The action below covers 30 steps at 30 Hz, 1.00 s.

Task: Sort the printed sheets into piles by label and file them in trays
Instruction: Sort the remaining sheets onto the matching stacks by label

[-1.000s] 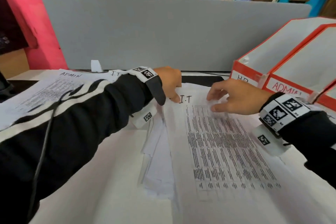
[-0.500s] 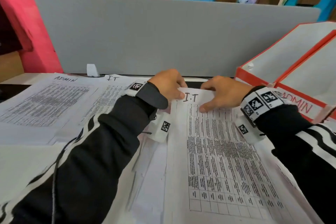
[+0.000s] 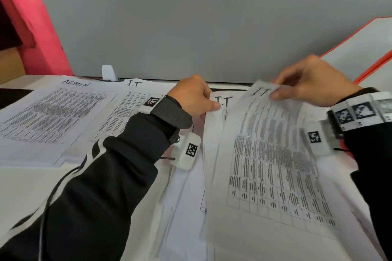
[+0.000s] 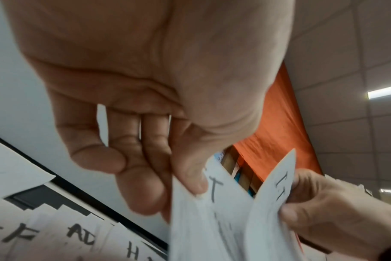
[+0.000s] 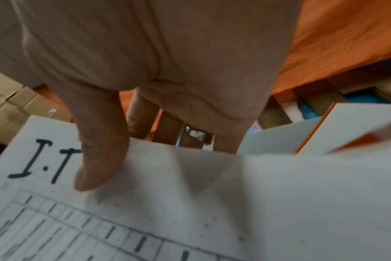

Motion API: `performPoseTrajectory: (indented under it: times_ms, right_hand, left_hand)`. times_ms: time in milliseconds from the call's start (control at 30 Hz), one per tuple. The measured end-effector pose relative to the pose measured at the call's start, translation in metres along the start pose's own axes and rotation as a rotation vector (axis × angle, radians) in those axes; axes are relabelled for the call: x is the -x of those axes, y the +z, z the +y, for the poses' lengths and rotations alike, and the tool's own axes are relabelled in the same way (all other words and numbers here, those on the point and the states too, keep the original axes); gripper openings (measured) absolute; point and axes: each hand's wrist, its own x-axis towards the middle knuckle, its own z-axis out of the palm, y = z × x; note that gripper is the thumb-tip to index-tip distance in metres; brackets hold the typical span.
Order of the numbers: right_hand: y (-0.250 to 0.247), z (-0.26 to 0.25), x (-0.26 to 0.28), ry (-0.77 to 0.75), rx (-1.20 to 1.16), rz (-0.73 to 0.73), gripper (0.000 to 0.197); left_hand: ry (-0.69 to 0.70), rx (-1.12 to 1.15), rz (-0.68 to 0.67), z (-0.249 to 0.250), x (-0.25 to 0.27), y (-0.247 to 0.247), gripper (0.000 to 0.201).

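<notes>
My right hand [image 3: 282, 89] pinches the top edge of a printed sheet marked I.T [image 3: 273, 154] and holds that edge lifted off the stack; the right wrist view shows my thumb [image 5: 98, 159] on the sheet [image 5: 212, 203] beside the label. My left hand [image 3: 203, 101] pinches the top corner of the I.T sheet below [image 3: 218, 104], thumb [image 4: 190, 178] on top of that sheet [image 4: 212, 211]. Further left lie a pile marked ADMIN [image 3: 53, 112] and a pile marked I.T [image 3: 127, 108].
Orange-edged white trays [image 3: 364, 48] stand at the right edge. A grey partition [image 3: 191, 27] runs along the back of the desk. More loose sheets [image 3: 184, 207] lie fanned under my left forearm. In the left wrist view, labelled sheet tops [image 4: 78, 234] overlap on the desk.
My right hand has pinched the top I.T sheet and raised its top edge up and to the right, uncovering a second I.T sheet, which my left hand holds down.
</notes>
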Motion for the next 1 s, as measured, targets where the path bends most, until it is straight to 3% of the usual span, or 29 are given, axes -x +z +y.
performPoseTrajectory:
  times_ms: [167, 300, 433, 500, 567, 700, 767, 900, 1000]
  right_hand:
    - [-0.034, -0.005, 0.018, 0.021, -0.114, -0.149, 0.01]
    - [-0.034, -0.008, 0.019, 0.033, 0.063, -0.039, 0.007]
    - [-0.028, -0.02, 0.019, 0.054, 0.035, -0.049, 0.018]
    - [-0.017, -0.03, 0.018, 0.019, 0.015, -0.094, 0.011]
    - [-0.003, -0.039, 0.014, -0.01, -0.015, -0.137, 0.008]
    - [0.015, -0.04, 0.006, 0.005, 0.089, -0.203, 0.016]
    - [0.01, -0.034, 0.007, 0.017, 0.105, -0.192, 0.023]
    - [-0.018, -0.017, 0.015, 0.085, -0.126, -0.135, 0.043]
    - [-0.033, -0.008, 0.019, 0.113, -0.196, -0.152, 0.047]
  left_hand:
    - [0.039, 0.008, 0.015, 0.001, -0.001, 0.006, 0.038]
    - [0.041, 0.051, -0.002, 0.0, 0.0, 0.004, 0.011]
    - [0.0, 0.12, 0.098, -0.004, 0.001, 0.002, 0.018]
    - [0.004, 0.204, 0.123, -0.005, 0.002, 0.001, 0.023]
    - [0.047, 0.357, 0.069, -0.003, 0.006, 0.001, 0.026]
    - [0.113, 0.592, -0.104, 0.005, 0.016, 0.001, 0.01]
    - [0.108, 0.518, -0.121, 0.004, 0.014, 0.002, 0.018]
    - [0.068, 0.002, -0.169, -0.005, 0.007, 0.006, 0.031]
    - [0.028, -0.153, -0.24, -0.002, 0.003, 0.009, 0.04]
